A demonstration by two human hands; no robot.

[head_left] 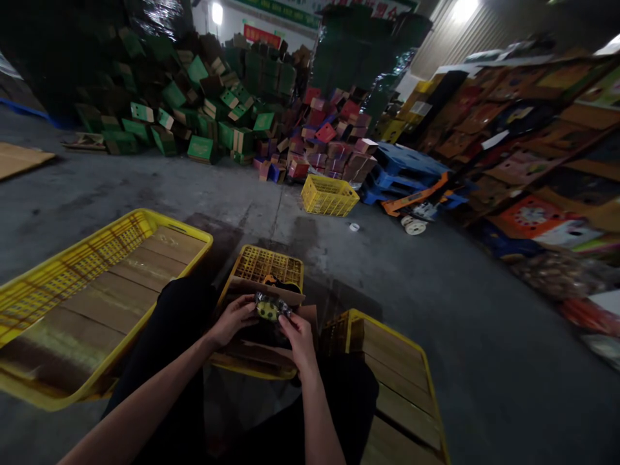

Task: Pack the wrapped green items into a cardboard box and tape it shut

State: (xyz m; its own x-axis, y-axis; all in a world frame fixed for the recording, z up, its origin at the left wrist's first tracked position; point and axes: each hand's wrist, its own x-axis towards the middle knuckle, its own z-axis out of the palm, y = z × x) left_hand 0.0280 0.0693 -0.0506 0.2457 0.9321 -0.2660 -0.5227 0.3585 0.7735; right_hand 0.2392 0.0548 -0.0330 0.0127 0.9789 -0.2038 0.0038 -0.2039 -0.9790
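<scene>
Between my two hands is a small yellow-green item with dark spots in a clear plastic wrapper (268,309); what lies inside the wrapper I cannot make out. My left hand (236,319) pinches its left end, and my right hand (296,336) grips its right end. Beneath them an open cardboard box (310,315) has its flaps spread, and its inside is dark. That box rests on an upturned yellow plastic crate (264,259) between my knees. Just beyond the wrapper, a black and orange object (281,283) lies by the far flap.
To my left stands a long yellow crate (140,216) with cardboard boxes packed in it; another packed yellow crate (426,368) is at my right. Farther off are a yellow crate (329,197), a tape roll (354,227), an orange pallet jack (416,197), blue pallets (407,161) and heaped green boxes (201,147).
</scene>
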